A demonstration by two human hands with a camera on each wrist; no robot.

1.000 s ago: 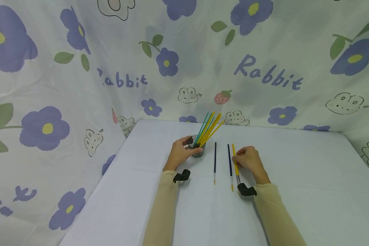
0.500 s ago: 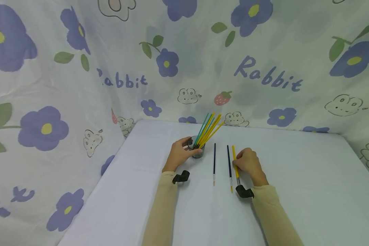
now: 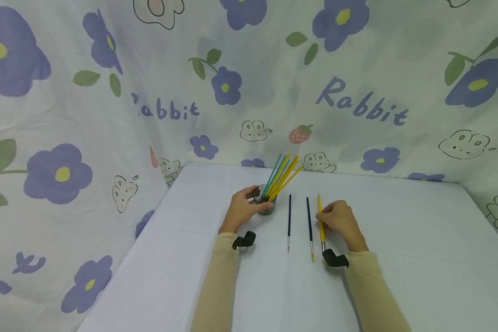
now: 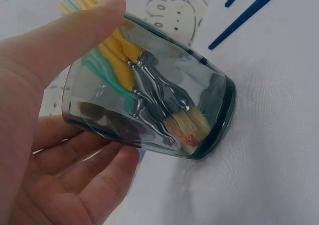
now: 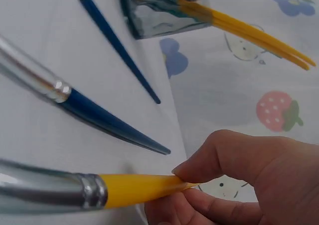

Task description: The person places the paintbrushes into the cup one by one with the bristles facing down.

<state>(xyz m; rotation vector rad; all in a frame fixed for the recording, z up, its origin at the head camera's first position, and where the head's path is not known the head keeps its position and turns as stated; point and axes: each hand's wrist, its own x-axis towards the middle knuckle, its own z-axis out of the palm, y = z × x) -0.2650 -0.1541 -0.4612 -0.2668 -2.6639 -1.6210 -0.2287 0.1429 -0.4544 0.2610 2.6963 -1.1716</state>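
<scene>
My left hand [image 3: 240, 210] grips a clear glass [image 4: 219, 98], its thumb across the near side and its fingers behind. Several yellow and teal paintbrushes [image 4: 117, 63] stand in the glass, bristles down, handles fanning out past the rim. With thumb and fingertips my right hand [image 3: 341, 220] pinches a yellow paintbrush [image 5: 132, 189] by its handle. This brush points bristle end toward me; the right wrist mount hides its bristles in the head view. To its left lies a dark blue paintbrush [image 3: 309, 221], and farther left a thinner dark blue paintbrush [image 3: 289, 216], roughly parallel.
A white cloth covers the table [image 3: 415, 249]. Behind it and at the left hangs a curtain [image 3: 274, 60] printed with flowers, rabbits and a strawberry. Black camera mounts [image 3: 245, 240] sit on both wrists.
My right hand and the yellow brush have shifted slightly right, widening the gap to the dark blue brush beside it. My left hand keeps its hold on the glass.
</scene>
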